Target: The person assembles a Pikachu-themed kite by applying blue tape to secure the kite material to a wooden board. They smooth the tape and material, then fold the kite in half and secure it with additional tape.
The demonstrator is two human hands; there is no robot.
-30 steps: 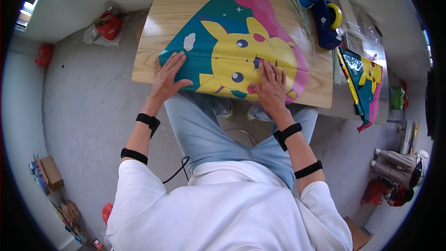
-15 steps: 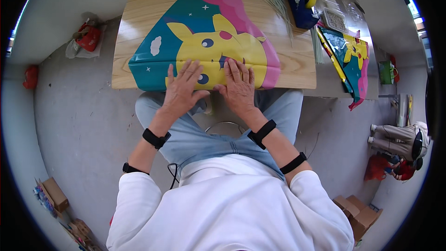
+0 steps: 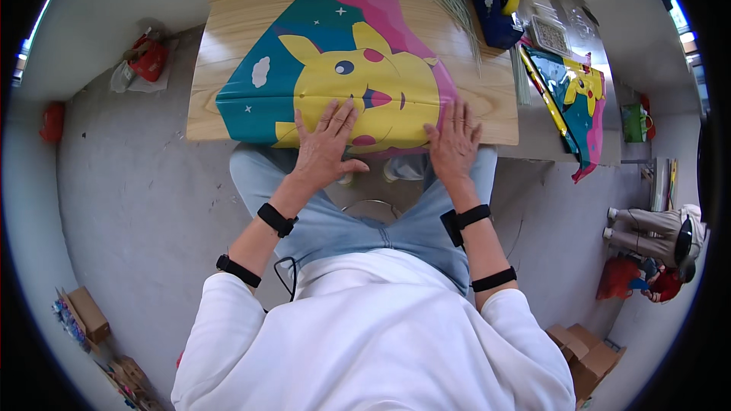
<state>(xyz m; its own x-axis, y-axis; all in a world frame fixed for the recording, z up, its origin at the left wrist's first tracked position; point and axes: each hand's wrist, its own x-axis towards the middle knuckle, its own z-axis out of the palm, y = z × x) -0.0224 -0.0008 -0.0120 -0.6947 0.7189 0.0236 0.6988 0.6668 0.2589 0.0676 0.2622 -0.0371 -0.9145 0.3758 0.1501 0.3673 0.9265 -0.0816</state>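
A triangular kite sheet (image 3: 263, 118), teal and pink with a large yellow cartoon animal printed on it, lies on the wooden table (image 3: 487, 118). Its near part hangs over the table's front edge, and a crease runs across it just above my fingers. My left hand (image 3: 324, 148) rests flat on the yellow print near the middle, thumb out to the side and fingers spread. At the sheet's pink right edge, my right hand (image 3: 454, 141) lies flat with its fingers stretched out, partly on the bare wood. Neither hand grips anything.
Thin pale sticks (image 3: 449, 0) lie at the far right beside a dark blue tape dispenser (image 3: 491, 11) with yellow tape. A clear tray (image 3: 550, 34) and a second kite sheet (image 3: 582, 99) are on the metal surface to the right. A person (image 3: 655, 232) stands farther off.
My right hand has slid right, from the printed mouth to the pink edge. My left hand has also moved a little right, and the sheet has shifted slightly the same way.
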